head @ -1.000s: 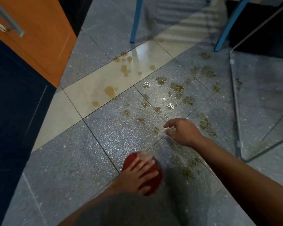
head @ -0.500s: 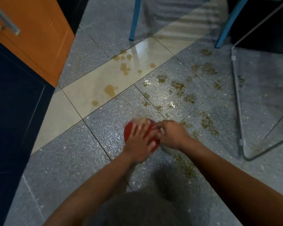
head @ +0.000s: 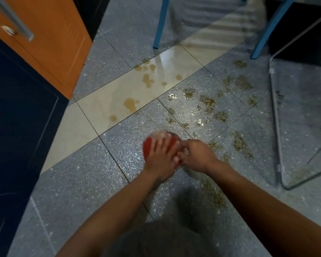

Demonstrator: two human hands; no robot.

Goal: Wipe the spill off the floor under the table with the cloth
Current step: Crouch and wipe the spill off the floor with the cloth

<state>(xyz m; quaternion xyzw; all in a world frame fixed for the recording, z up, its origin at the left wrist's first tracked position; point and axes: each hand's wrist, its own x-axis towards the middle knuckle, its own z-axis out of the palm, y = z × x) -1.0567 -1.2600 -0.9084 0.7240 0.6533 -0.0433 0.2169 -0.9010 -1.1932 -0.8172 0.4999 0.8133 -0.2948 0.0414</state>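
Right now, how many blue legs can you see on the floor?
2. One blue metal leg stands top middle, beside the cream tile; the other stands top right, near the glass sheet. More may be hidden past the top edge.

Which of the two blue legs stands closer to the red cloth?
The left blue leg, its foot beside the cream tile; the other leg stands farther from the red cloth, by the glass panel.

Bare left hand (head: 160,156) and right hand (head: 197,157), bare forearms (head: 119,210), grey-clad knee (head: 156,242) below.
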